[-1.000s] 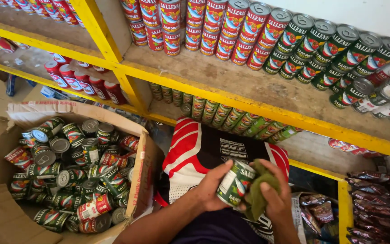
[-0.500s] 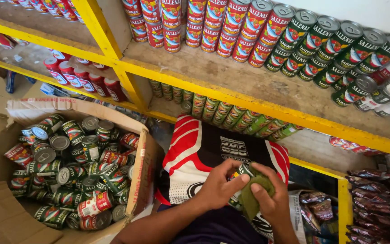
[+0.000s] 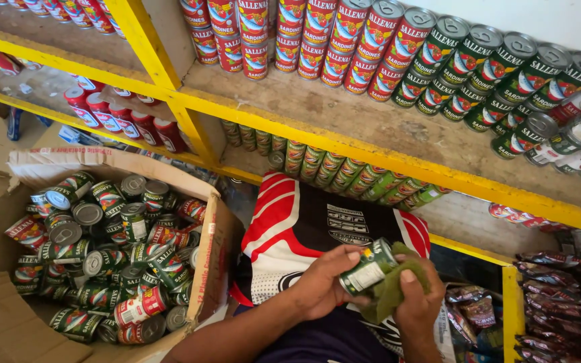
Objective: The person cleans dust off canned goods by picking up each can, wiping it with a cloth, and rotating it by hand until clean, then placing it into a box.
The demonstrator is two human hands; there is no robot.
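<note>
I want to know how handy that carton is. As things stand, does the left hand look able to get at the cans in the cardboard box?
Probably yes: the box stands open-topped just beside the left hand, nothing between, but that hand holds a green can.

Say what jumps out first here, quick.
At bottom centre, the left hand holds a green-labelled can while the right hand presses an olive cloth against it. At lower left an open cardboard box brims with jumbled cans. Above, yellow shelves carry rows of red and green cans.
</note>
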